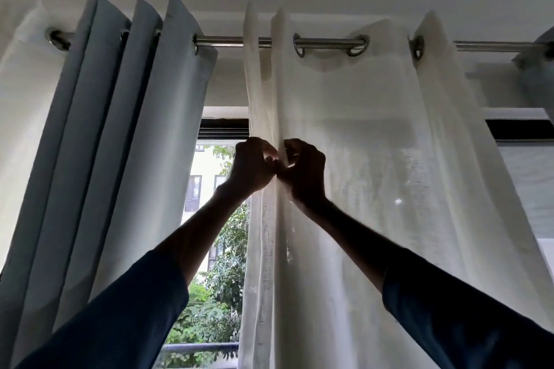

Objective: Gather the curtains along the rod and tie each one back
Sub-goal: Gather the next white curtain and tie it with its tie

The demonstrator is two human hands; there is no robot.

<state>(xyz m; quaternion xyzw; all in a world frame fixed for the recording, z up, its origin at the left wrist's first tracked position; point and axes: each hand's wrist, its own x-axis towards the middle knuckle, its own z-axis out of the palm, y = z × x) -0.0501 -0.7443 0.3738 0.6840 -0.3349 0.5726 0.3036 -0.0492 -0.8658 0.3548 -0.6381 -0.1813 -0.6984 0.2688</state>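
A sheer white curtain hangs by metal eyelets from a chrome rod across the middle and right. Its left edge is folded into narrow pleats. My left hand and my right hand are raised side by side, fingers curled, each pinching a fold of this white curtain near its left edge. A grey-blue curtain is bunched in deep folds on the rod at the left. Another sheer white panel hangs at the far left.
Between the grey-blue and white curtains a gap shows the window with trees and a building outside. A dark window frame runs at the right. A further grey-blue curtain shows at the far right. The ceiling is close above the rod.
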